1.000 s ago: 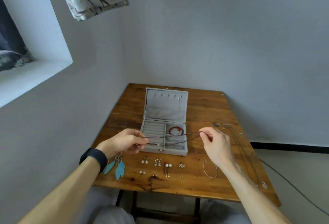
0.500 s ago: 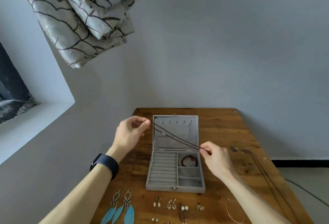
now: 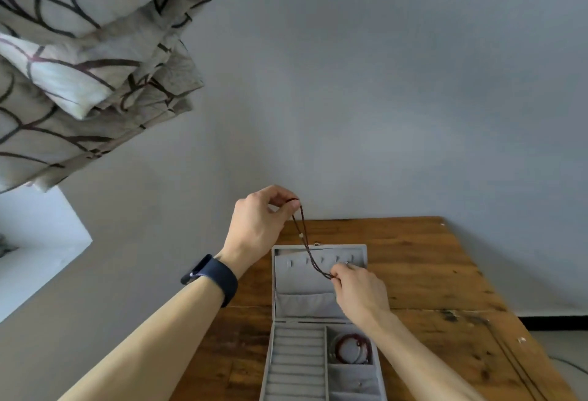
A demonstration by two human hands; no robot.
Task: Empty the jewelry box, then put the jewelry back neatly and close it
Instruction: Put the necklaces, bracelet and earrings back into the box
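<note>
A grey jewelry box stands open on the wooden table, its lid upright with a row of small hooks. A dark cord necklace with a small pale bead is stretched in front of the lid. My left hand pinches its upper end above the lid's top left corner. My right hand pinches the lower end in front of the hooks at the lid's right. A red bracelet lies in the box's upper right compartment. The ring rolls on the left hold nothing I can see.
A thin chain lies along the table's right side. A patterned curtain hangs at the upper left above a white window ledge. The grey wall stands right behind the table. A cable runs on the floor at the right.
My left hand has risen higher with its end of the necklace. My right hand has moved up to the lid's hooks. The view has tilted upward, so the earrings on the table have left the frame.
</note>
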